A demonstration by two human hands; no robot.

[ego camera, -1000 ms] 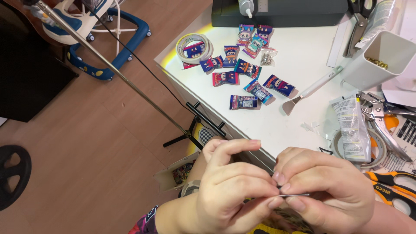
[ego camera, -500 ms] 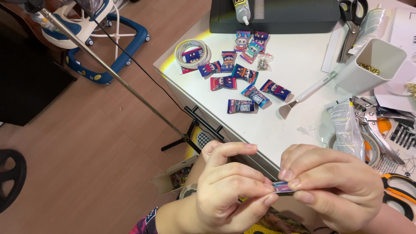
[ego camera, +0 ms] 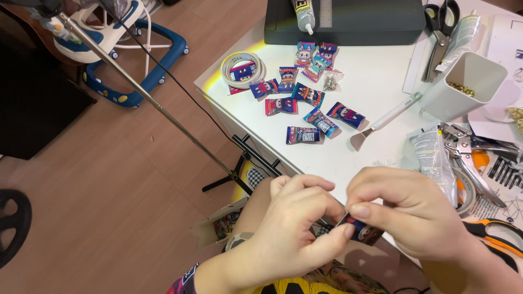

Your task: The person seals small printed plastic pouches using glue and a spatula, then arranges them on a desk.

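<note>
Pinching a small dark-blue printed foil packet (ego camera: pixel 364 231) between both hands (ego camera: pixel 294 228) (ego camera: pixel 406 215) at lower centre, I should grip its edges firmly and evenly.

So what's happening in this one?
A person is working at a white table, pinching a tiny colourful packet between both hands in front of the table's edge: the left hand holds one end with thumb and fingers, and the right hand pinches it from above. On the table lie about a dozen similar little packets, a roll of tape, a small spatula, a white cup with small gold pieces inside, and scissors.
</note>
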